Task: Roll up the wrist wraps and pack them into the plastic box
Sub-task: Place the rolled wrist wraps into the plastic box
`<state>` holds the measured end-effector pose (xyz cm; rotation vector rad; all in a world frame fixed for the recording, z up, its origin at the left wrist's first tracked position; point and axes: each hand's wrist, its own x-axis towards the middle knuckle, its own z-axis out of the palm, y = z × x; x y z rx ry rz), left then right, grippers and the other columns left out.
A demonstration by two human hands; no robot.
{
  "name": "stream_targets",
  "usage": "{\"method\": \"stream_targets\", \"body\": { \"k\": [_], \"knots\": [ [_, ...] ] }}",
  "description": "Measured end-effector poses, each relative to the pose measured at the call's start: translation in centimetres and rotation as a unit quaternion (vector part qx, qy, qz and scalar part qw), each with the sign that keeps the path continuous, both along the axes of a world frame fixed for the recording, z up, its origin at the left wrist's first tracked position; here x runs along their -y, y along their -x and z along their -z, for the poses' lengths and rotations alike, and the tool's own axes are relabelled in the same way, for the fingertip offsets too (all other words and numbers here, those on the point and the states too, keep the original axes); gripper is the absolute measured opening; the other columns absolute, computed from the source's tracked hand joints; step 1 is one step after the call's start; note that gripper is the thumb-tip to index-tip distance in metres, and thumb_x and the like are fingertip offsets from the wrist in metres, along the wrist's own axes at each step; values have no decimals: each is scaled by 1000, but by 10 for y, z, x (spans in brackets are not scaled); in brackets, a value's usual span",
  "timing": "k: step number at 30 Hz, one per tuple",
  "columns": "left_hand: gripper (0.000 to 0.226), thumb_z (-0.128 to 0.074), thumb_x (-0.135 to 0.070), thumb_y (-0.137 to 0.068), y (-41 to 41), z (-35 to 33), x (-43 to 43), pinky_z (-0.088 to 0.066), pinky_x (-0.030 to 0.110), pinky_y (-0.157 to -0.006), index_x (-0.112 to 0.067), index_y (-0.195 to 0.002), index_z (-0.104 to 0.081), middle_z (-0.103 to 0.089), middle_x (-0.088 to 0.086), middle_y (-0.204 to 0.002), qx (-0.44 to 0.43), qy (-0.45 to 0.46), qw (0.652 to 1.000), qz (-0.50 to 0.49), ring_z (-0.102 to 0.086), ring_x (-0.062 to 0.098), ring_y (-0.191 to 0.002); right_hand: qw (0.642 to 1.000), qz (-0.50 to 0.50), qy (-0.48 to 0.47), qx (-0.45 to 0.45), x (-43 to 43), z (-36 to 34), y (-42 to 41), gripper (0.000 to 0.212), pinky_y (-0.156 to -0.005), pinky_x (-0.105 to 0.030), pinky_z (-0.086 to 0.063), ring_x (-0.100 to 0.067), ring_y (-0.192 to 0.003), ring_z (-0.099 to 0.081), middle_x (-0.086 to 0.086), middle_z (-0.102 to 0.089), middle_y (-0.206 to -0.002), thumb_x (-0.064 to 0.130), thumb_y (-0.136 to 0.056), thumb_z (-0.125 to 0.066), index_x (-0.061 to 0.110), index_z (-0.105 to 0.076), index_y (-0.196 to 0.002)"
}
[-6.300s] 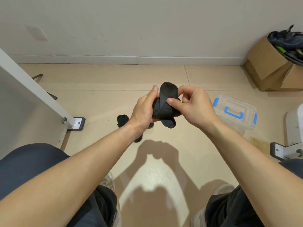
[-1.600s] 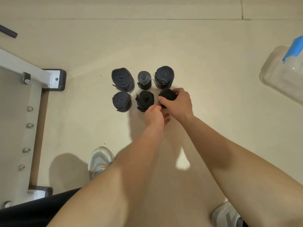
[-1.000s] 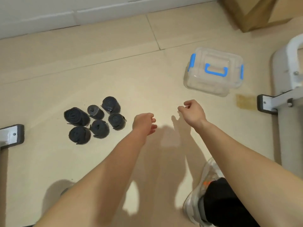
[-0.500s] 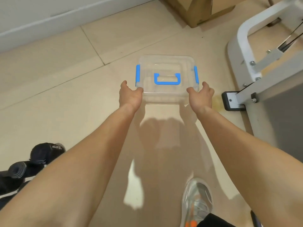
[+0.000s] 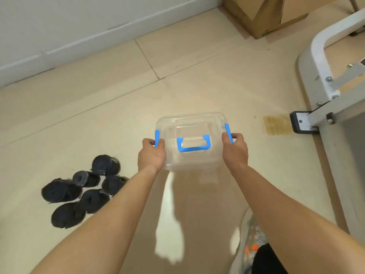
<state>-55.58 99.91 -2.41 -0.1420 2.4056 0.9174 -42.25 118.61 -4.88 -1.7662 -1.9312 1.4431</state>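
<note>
Beige tile floor (image 5: 98,115) under a white wall (image 5: 79,16) with a pale strip along the bottom. In the middle, a clear plastic box (image 5: 189,123) with its lid on, a blue handle (image 5: 192,145) on top and a blue clip (image 5: 157,138) at each side. Gripped at both ends: left hand (image 5: 151,155) clamped on the left edge, thumb and fingers curled either side of the clip; right hand (image 5: 235,151) clamped on the right edge the same way. Hard to tell whether sitting on the floor or lifted just off it.

To the left, near the left arm, six dark rolled wraps (image 5: 92,200) bunched on the floor, touching each other. Pale marks on the far roll (image 5: 106,165), too blurry to read.

Top right, brown cardboard boxes (image 5: 246,16). On the right, a white metal frame (image 5: 320,46) with a black foot (image 5: 293,125), and just beside it a yellow patch (image 5: 276,124) on the floor. Bottom right, a grey shoe (image 5: 250,240) with orange bits.
</note>
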Motion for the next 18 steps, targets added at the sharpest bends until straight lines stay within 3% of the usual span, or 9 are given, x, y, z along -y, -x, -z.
{"method": "stream_targets", "body": {
  "k": [4, 7, 9, 11, 12, 15, 18],
  "knots": [
    [29, -37, -44, -107, -24, 6, 61, -38, 38, -75, -15, -108, -43, -61, 11, -91, -49, 68, 995, 50, -61, 38, -94, 999, -42, -15, 7, 59, 3, -24, 25, -74, -34, -41, -21, -85, -58, -6, -61, -110, 41, -105, -42, 22, -53, -118],
    [30, -32, -38, -109, -32, 12, 80, -38, 40, -74, -12, -112, -45, -59, 15, -90, -64, 79, 993, 52, -58, 39, -93, 1000, -27, 4, 4, 77, 2, -33, 19, -66, -33, -42, -18, -75, -57, -2, -62, -95, 37, -104, -40, 25, -54, -106],
    [35, -26, -32, -110, -31, 14, 85, -36, 38, -78, -7, -119, -49, -61, 20, -103, -44, 86, 995, 19, -55, 38, -98, 1000, 8, 21, 17, 77, 3, -36, 23, -68, -36, -49, -25, -74, -56, -5, -61, -85, 34, -103, -38, 22, -55, -93],
    [38, -25, -28, -110, -28, 18, 88, -35, 38, -83, -4, -123, -52, -61, 23, -119, -14, 85, 996, -12, -54, 39, -111, 998, 14, 28, 50, 72, 5, -38, 30, -80, -46, -56, -31, -77, -54, -6, -58, -81, 29, -103, -36, 17, -53, -82],
    [39, -26, -28, -110, -27, 20, 89, -37, 39, -86, -5, -126, -52, -61, 23, -124, -5, 83, 996, -20, -54, 40, -116, 997, 3, 27, 71, 71, 4, -39, 29, -87, -50, -56, -33, -82, -56, -7, -58, -87, 27, -104, -37, 15, -56, -86],
    [44, -32, -31, -109, -32, 13, 90, -39, 43, -98, -13, -146, -44, -54, 18, -140, -37, 74, 996, -33, -50, 38, -128, 991, -6, -35, 126, 71, -2, -38, 35, -97, -47, -46, -38, -114, -56, -12, -50, -134, 28, -104, -41, 11, -55, -131],
    [44, -41, -34, -105, -44, 1, 94, -38, 45, -102, -17, -145, -51, -46, 11, -146, -111, 114, 987, 9, -43, 36, -130, 989, -59, -82, 112, 79, -10, -40, 35, -93, -44, -47, -33, -116, -56, -9, -53, -130, 33, -101, -41, 16, -61, -124]
  ]
}}
